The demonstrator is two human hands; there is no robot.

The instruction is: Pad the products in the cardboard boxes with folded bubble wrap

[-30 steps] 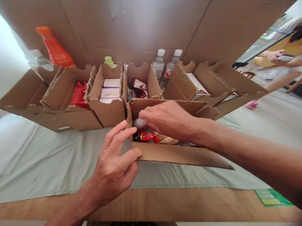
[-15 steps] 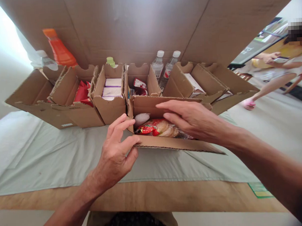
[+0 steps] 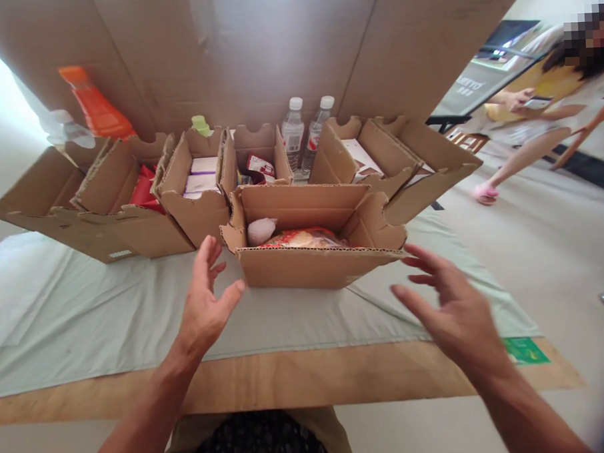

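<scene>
A small cardboard box (image 3: 294,270) stands crosswise in the middle of the cloth, its top uncovered. Inside lie a red and clear food packet (image 3: 307,238) and a pale, rounded wrapped item (image 3: 262,231). My left hand (image 3: 208,301) is beside the box's left end, fingers apart and holding nothing; its thumb tip comes close to the front corner, and I cannot tell whether it touches. Off the right end, my right hand (image 3: 448,300) is spread and bare, with its fingertips near the box's right front corner.
Behind stands a row of cardboard bins (image 3: 196,211) with white boxes (image 3: 202,174), a red packet (image 3: 147,188), clear bottles (image 3: 293,137) and an orange bottle (image 3: 97,108). A cardboard panel (image 3: 239,55) rises behind them. Pale cloth (image 3: 150,313) covers the wooden table (image 3: 309,380). A person (image 3: 542,116) sits at right.
My right hand has come out from over the box and moved right and nearer to me. My left hand has drawn back from the left edge. The box's front wall now stands more upright.
</scene>
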